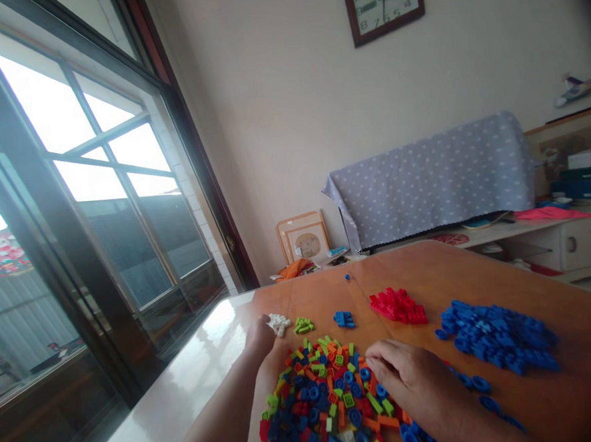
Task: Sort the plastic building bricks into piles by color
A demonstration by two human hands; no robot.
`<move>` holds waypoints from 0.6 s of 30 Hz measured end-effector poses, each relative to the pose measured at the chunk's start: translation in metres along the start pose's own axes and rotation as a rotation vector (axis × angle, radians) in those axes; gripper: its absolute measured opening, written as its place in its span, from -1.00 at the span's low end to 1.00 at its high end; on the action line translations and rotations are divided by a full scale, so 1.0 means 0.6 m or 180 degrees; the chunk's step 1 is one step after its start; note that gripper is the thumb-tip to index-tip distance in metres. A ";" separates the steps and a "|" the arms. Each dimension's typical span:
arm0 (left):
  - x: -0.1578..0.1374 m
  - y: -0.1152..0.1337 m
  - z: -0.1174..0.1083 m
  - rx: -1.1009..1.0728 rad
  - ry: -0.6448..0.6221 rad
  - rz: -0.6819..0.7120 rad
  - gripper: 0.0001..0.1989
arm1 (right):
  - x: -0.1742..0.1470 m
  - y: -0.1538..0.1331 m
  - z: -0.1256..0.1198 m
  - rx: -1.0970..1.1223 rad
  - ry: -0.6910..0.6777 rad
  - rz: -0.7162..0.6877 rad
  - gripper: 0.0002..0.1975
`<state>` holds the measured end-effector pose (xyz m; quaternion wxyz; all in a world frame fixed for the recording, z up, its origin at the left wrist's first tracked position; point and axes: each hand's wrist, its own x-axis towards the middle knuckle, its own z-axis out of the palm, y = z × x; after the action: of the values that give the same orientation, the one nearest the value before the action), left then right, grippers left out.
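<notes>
My left hand (260, 334) reaches out to the small pile of white toy bricks (280, 324), its fingers curled at the pile's left edge. Whatever is between those fingertips is hidden. My right hand (402, 368) is at the right edge of a big mixed heap of toy bricks (331, 392), fingers bent and pressed together; I cannot make out anything in them. Beyond the heap are a small pile of lime green bricks (303, 325), a few blue bricks (344, 319) and a red brick pile (397, 306). A large blue brick pile (497, 335) lies to the right.
Everything lies on a glossy wooden table (388, 268). One small blue piece (348, 277) sits near its far edge. Loose blue round pieces (480, 384) lie beside my right forearm. Behind stands a cabinet (584, 243) with a cloth-covered object (433, 172); windows are left.
</notes>
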<state>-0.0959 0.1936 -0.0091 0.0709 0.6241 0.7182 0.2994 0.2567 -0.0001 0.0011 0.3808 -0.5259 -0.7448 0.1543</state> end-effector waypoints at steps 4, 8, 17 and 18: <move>-0.031 0.023 -0.017 -0.0029 -0.0035 0.0060 -0.79 | -0.001 -0.001 -0.001 -0.0026 -0.0040 -0.0017 -0.67; -0.076 0.042 -0.034 -0.0251 -0.0174 0.0198 -0.82 | -0.004 -0.004 -0.004 -0.0030 -0.0109 -0.0072 -0.68; -0.201 0.051 -0.068 -0.0664 -0.0278 0.0287 -0.68 | -0.007 0.001 -0.005 -0.0062 -0.0136 -0.0118 -0.68; -0.211 0.051 -0.068 -0.0661 -0.0274 0.0295 -0.67 | -0.008 0.001 -0.005 -0.0069 -0.0137 -0.0129 -0.68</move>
<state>-0.0627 0.0619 0.0052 0.1520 0.6582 0.6500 0.3481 0.2600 -0.0048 0.0005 0.3620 -0.5114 -0.7649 0.1497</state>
